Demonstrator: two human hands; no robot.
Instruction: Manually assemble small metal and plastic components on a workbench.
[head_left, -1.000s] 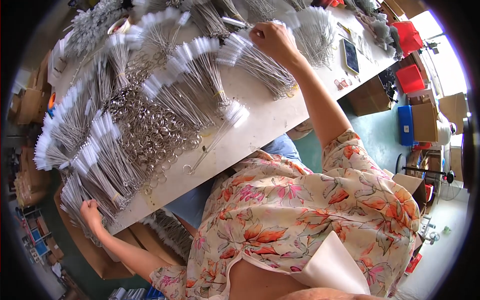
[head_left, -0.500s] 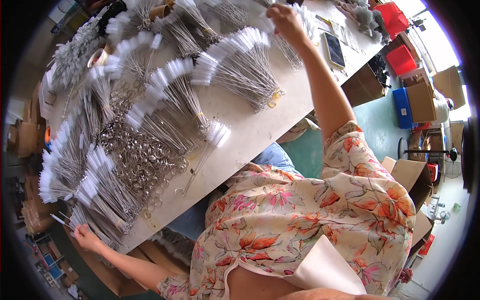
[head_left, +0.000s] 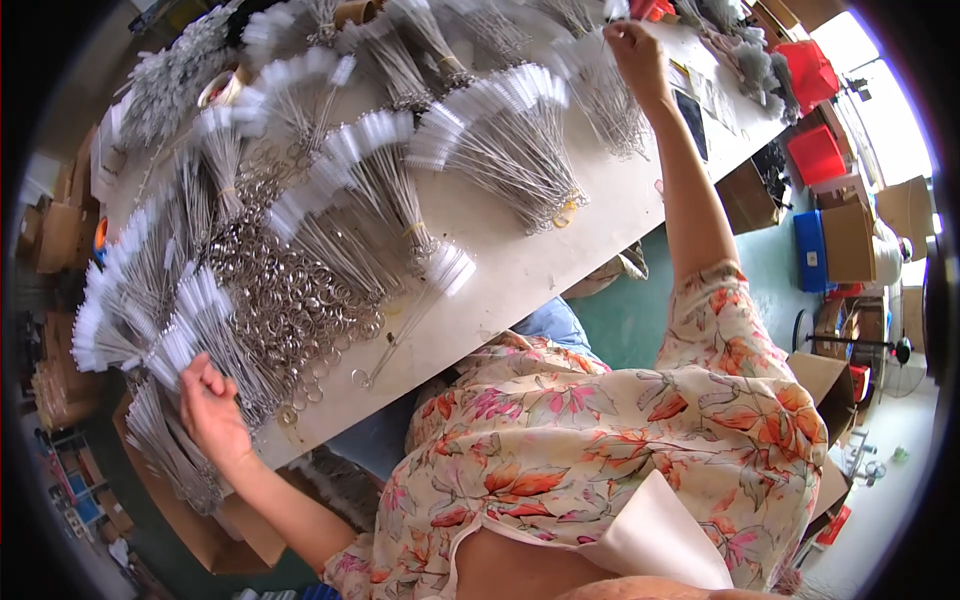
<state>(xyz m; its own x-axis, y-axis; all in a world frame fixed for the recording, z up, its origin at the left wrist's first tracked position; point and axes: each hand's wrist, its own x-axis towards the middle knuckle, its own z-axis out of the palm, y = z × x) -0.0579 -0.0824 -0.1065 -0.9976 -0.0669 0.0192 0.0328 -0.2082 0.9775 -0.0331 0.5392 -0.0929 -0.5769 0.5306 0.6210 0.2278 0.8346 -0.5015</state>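
Observation:
On the left, my left hand (head_left: pixel 212 410) is over the near edge of a bundle of thin wire brushes with white bristle tips (head_left: pixel 222 325). Its fingers are loosely curled and apart, and nothing shows in them. A second brush bundle (head_left: pixel 170 440) hangs over the table edge beside that wrist. My right arm reaches to the far side, where my right hand (head_left: pixel 638 62) is closed in a pinch above more loose wire brushes (head_left: pixel 610 105). What its fingertips hold is too small to make out. Beside the brushes in the middle left lies a heap of metal rings (head_left: pixel 285 320).
Several banded brush bundles (head_left: pixel 500 150) cover the pale table (head_left: pixel 520 270). A pair of loose brushes (head_left: pixel 425 300) lies near the front edge. A phone (head_left: pixel 690 122) is beside my right forearm. Cardboard boxes (head_left: pixel 750 195) and a blue crate (head_left: pixel 810 250) stand at the right.
My left hand has moved up and right from the table's left corner, and the white stick by its fingers is no longer seen there. My right hand appears farther right, with the view shifted somewhat.

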